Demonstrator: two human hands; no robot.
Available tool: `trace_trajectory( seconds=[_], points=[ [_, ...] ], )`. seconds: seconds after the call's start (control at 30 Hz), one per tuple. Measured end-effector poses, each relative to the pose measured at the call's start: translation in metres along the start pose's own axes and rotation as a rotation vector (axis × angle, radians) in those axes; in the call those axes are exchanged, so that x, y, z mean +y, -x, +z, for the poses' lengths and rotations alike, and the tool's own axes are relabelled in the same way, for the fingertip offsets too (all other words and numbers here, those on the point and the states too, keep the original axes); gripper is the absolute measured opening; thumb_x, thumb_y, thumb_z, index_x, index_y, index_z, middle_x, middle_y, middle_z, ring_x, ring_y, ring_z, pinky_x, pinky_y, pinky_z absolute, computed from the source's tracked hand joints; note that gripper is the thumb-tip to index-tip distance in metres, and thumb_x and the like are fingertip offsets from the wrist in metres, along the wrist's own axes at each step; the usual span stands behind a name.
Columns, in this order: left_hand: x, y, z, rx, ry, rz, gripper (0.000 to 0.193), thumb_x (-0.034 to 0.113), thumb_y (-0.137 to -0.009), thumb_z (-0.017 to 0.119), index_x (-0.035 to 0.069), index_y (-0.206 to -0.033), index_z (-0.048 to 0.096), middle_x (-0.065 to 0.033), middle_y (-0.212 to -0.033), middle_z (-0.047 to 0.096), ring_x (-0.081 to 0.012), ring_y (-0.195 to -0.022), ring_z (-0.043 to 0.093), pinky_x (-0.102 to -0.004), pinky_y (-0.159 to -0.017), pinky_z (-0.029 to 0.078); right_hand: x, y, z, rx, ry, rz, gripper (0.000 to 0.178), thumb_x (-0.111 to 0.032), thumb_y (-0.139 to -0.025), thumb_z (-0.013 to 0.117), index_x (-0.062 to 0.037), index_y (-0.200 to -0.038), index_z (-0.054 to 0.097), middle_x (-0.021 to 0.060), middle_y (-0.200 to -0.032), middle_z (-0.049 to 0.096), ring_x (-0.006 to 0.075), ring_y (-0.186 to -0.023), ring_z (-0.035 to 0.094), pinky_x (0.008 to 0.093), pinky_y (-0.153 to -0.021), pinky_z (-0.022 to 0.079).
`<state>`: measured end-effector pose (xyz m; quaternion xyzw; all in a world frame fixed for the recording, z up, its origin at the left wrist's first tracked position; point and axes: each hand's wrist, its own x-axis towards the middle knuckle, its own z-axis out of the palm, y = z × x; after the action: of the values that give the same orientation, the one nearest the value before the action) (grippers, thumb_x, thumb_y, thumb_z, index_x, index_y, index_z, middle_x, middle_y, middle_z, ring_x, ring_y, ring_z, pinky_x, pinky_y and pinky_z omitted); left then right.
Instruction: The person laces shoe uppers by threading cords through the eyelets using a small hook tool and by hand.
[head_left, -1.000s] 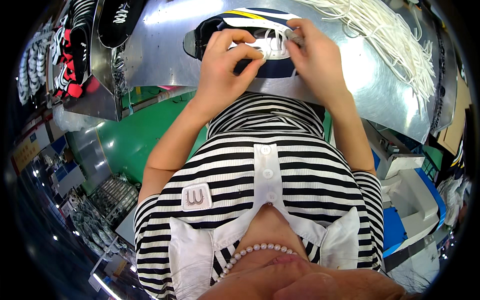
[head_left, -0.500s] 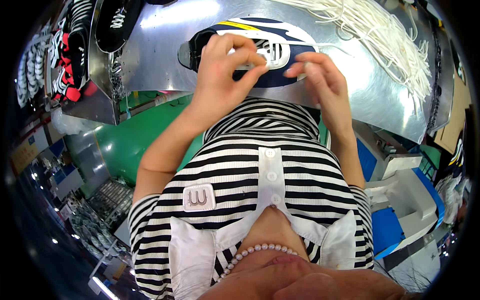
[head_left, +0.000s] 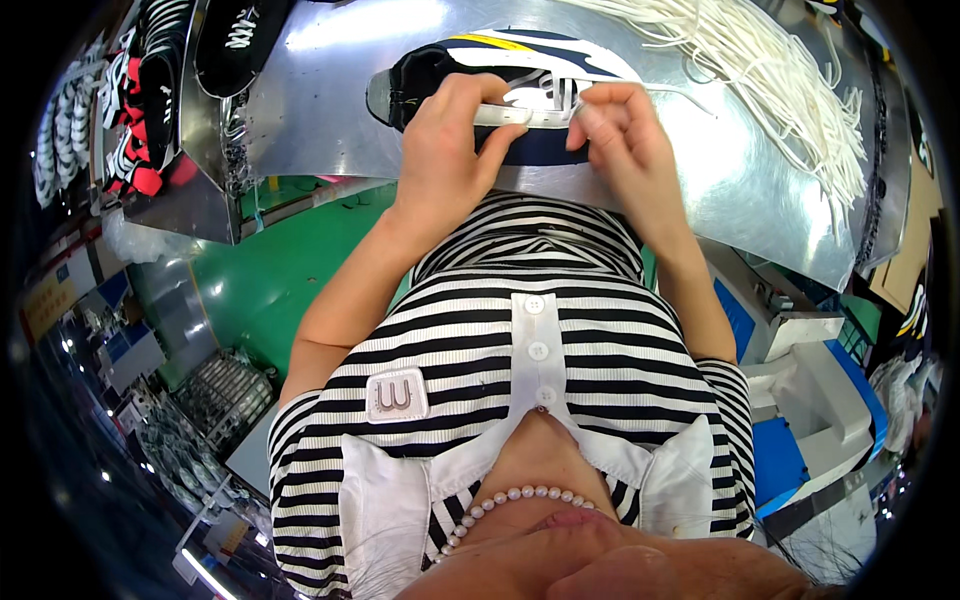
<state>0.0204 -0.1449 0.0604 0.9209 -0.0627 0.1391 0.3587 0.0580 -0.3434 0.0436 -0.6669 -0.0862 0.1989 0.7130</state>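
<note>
A navy shoe with white and yellow stripes lies on its sole on the metal table, toe to the right. My left hand is closed on the near white eyelet strip, pinching it between thumb and fingers. Beside it, the fingers of my right hand pinch a bit of white shoelace at the strip's toe end; the fingers hide most of it. The shoelace's loose end trails off to the right over the shoe's toe. Black and white strands show in the shoe's opening.
A heap of white shoelaces covers the right of the metal table. Another black shoe sits in a tray at the far left, next to red, black and white shoes. A grey and blue machine stands at the right.
The shoe has shifted slightly right. My left hand has moved right and down onto the near eyelet strip, and my right hand has moved left, its fingertips now at the strip.
</note>
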Motion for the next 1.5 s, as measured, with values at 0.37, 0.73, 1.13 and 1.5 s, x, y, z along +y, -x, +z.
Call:
trace_trajectory(
  seconds=[0.37,0.73,1.13,1.5],
  points=[
    [-0.002,-0.011,-0.006,-0.198,-0.133,-0.075,0.023,0.020,-0.083,0.076,0.004,-0.094,0.065,-0.0088,-0.087,0.067,-0.0281,-0.076,0.066,-0.0338,-0.065,0.050,0.000,0.006,0.003,-0.031,0.433,-0.060,0.013,-0.015,-0.096,0.060,-0.0035,-0.098,0.056,0.0103,-0.078,0.070,0.0263,-0.070,0.070,0.0335,-0.062,0.051],
    [-0.010,-0.011,-0.005,-0.222,-0.005,-0.050,0.021,0.018,-0.083,0.077,0.003,-0.092,0.066,-0.0106,-0.083,0.069,-0.0252,-0.072,0.068,-0.0314,-0.064,0.050,-0.002,0.003,0.005,-0.051,0.453,-0.046,0.014,-0.015,-0.096,0.060,-0.0028,-0.096,0.054,0.0108,-0.074,0.068,0.0293,-0.067,0.068,0.0366,-0.062,0.051],
    [-0.024,-0.009,-0.002,-0.234,0.059,0.112,0.020,0.015,-0.082,0.077,0.004,-0.094,0.066,-0.0108,-0.081,0.069,-0.0274,-0.065,0.065,-0.0325,-0.057,0.049,0.016,-0.015,0.030,0.007,0.509,0.002,0.021,-0.018,-0.094,0.062,-0.0027,-0.103,0.051,0.0144,-0.072,0.067,0.0341,-0.068,0.067,0.0420,-0.062,0.051],
    [-0.023,0.004,-0.001,-0.144,-0.102,0.449,0.019,0.011,-0.077,0.079,0.006,-0.089,0.064,-0.0065,-0.076,0.064,-0.0236,-0.060,0.060,-0.0339,-0.054,0.046,-0.031,-0.053,0.011,-0.460,0.702,-0.190,0.019,-0.020,-0.092,0.056,-0.0083,-0.103,0.066,0.0126,-0.080,0.069,0.0342,-0.074,0.066,0.0420,-0.067,0.051]
  ],
)
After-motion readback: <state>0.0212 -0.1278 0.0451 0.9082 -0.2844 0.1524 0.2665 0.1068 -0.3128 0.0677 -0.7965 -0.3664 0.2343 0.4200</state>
